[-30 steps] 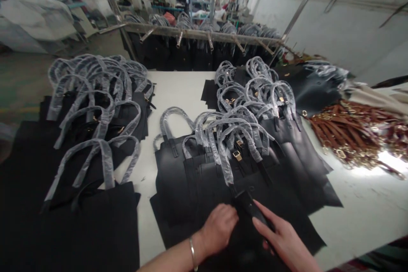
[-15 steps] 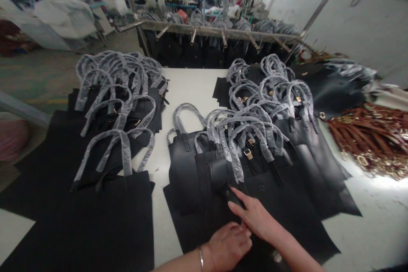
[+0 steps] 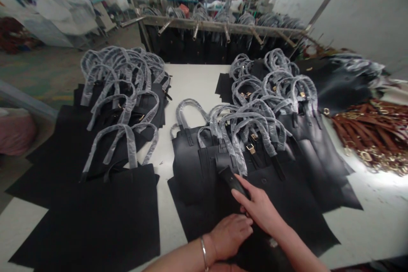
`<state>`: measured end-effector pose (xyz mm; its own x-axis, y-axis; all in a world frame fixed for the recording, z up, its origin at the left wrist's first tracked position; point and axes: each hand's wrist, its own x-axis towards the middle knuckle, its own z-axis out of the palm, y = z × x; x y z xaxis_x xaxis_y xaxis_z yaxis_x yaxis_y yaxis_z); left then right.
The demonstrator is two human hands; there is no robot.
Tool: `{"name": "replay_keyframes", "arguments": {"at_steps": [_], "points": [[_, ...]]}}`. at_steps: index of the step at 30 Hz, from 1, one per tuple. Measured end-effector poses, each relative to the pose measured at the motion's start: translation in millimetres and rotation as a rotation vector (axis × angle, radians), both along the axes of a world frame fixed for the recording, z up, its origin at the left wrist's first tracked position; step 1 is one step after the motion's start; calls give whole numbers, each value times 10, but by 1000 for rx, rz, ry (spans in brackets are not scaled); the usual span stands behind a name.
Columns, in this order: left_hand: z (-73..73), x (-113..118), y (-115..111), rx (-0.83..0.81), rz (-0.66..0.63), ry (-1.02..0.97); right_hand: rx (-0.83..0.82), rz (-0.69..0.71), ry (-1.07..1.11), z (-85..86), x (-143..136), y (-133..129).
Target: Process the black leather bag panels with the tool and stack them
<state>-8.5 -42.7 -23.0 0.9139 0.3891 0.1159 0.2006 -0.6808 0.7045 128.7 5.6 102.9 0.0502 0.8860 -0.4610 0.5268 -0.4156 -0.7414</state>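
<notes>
My right hand (image 3: 256, 204) is wrapped round a short black leather-like piece (image 3: 234, 180) with a broad far end, slanting up to the left. It may be a strap; its lower part is hidden in the palm. Just below, my left hand (image 3: 231, 234), with a bangle on the wrist, has its fingers curled in close to the right hand. What those fingers hold, if anything, is hidden. Both hands are over a black handbag panel (image 3: 293, 204) on the near part of the table. Behind it lie plastic-wrapped handles (image 3: 255, 119) and a gold buckle (image 3: 251, 148).
More black bag pieces (image 3: 127, 216) with wrapped handles lie overlapped on the left of the white table (image 3: 191, 78). Brown straps with gold rings (image 3: 372, 131) are heaped at the right. A metal rack (image 3: 219, 27) with projecting pegs stands behind, hung with bags.
The view has shifted slightly, so the table pieces appear a little higher and further right. The black piece in my right hand now shows more of its length, tilted upward. Both hands stay close together.
</notes>
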Motion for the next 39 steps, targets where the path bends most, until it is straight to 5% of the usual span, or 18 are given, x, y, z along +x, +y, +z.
{"name": "replay_keyframes", "arguments": {"at_steps": [5, 7, 13, 21, 31, 39], "points": [[69, -253, 378, -61, 453, -99, -132, -76, 13, 75, 326, -329], [89, -336, 657, -11, 516, -37, -186, -86, 12, 34, 386, -457], [142, -359, 1386, 160, 127, 166, -238, -69, 54, -83, 277, -636], [250, -244, 1696, 164, -120, 223, -210, -71, 76, -96, 217, -569], [251, -208, 1724, 181, -182, 229, -209, -90, 107, -151, 182, -542], [183, -146, 1759, -81, -44, 204, -225, -87, 117, -176, 216, -526]]}}
